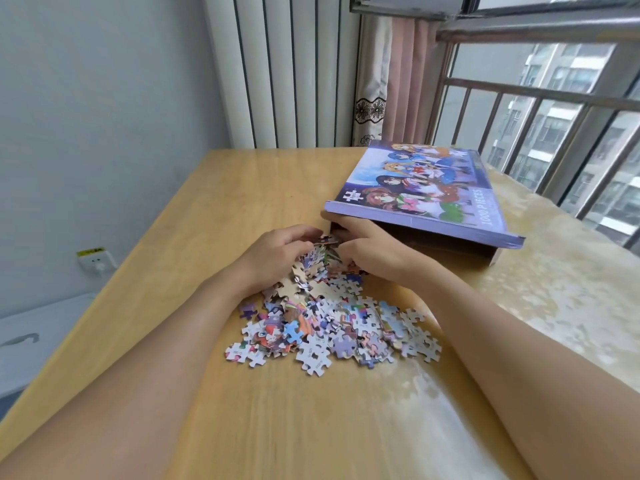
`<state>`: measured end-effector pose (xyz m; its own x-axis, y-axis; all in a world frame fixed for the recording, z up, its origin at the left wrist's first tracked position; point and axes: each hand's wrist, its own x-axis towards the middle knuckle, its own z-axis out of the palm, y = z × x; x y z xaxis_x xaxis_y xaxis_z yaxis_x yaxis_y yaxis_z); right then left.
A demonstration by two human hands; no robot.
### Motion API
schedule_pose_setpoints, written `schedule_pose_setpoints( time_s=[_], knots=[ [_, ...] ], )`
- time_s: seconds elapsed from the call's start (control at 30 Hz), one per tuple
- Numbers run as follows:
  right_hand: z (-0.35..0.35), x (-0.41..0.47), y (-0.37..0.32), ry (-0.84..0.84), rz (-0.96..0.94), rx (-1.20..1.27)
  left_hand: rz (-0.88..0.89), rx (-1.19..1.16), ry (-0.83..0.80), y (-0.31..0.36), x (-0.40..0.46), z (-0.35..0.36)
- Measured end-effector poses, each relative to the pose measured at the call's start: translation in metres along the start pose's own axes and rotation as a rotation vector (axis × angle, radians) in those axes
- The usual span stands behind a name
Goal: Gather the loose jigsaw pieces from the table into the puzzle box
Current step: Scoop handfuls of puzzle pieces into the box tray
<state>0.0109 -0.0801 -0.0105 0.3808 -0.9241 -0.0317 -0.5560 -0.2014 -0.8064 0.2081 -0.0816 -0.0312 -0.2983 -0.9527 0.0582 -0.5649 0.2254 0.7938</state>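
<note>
A heap of loose jigsaw pieces lies on the wooden table, spreading toward me. My left hand and my right hand cup a bunch of pieces between them at the heap's far end, fingers curled round the clump. Just beyond the hands sits the puzzle box, purple with cartoon figures and "1000 PIECES" on the lid. The lid is propped up at its near edge, and a dark gap shows under it. Fingers of my right hand touch the box's near left corner.
The table's right side carries a pale patterned cover. Behind the table are a ribbed white panel, a pink curtain and a railed window. A wall socket sits low on the left wall.
</note>
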Motion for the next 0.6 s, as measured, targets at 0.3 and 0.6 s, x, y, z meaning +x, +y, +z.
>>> schedule_pose_setpoints(
  time_s=[0.3,0.6],
  knots=[
    [-0.011,-0.021,0.0,-0.192,-0.044,-0.391,0.019,-0.27,0.024,0.016,0.0,0.025],
    [-0.016,-0.021,-0.002,-0.134,-0.096,-0.417,-0.058,-0.617,0.311,0.023,0.0,0.029]
  ],
)
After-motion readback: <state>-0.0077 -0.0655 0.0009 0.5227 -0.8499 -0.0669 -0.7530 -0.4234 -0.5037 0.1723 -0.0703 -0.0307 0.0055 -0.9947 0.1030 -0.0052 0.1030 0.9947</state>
